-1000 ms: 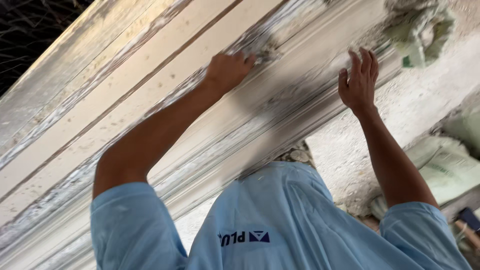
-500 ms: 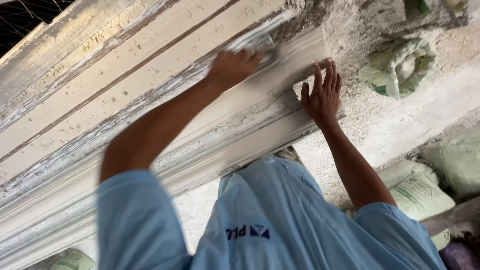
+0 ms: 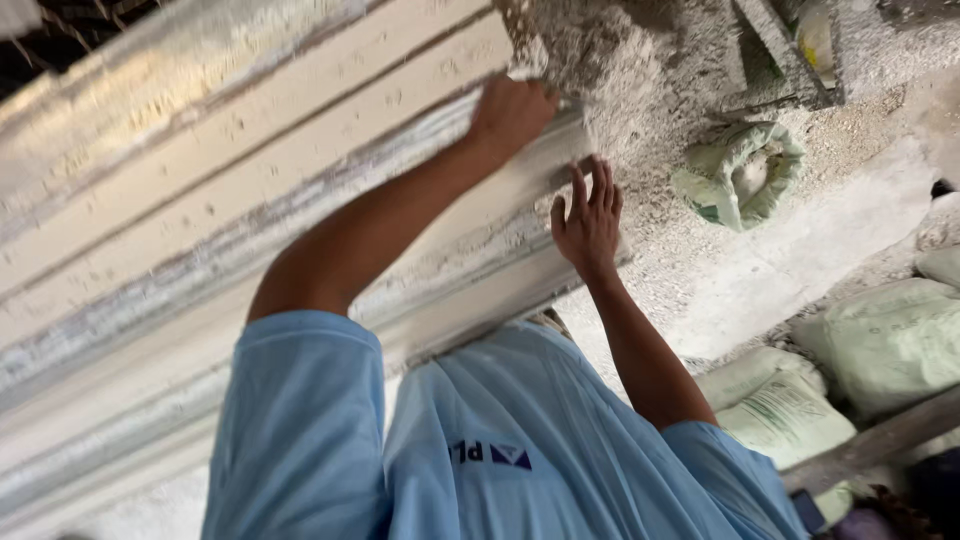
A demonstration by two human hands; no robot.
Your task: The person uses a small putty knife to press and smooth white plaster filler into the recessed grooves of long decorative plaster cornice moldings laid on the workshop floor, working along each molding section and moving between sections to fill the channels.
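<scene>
From the head camera, a long white moulded plaster strip (image 3: 250, 230) runs slantwise across the picture, ridged along its length and streaked with grey. The left hand (image 3: 510, 115) sits near the strip's far end, its fingers curled into a loose fist that presses on the upper ridge; something thin and pale shows at the knuckles, but I cannot tell whether the hand grips it. The right hand (image 3: 588, 222) lies just below and to the right, well apart from the left, flat and open with fingers spread, the palm resting on the lower edge of the strip. Both forearms reach up from light blue sleeves (image 3: 300, 420) at the bottom of the picture. Past the strip's end is a heap of rough grey rubble (image 3: 620, 70). A crumpled green sack (image 3: 745, 170) lies on the dusty floor (image 3: 800, 260) to the right, and more pale sacks (image 3: 880, 340) are stacked near the right edge.
</scene>
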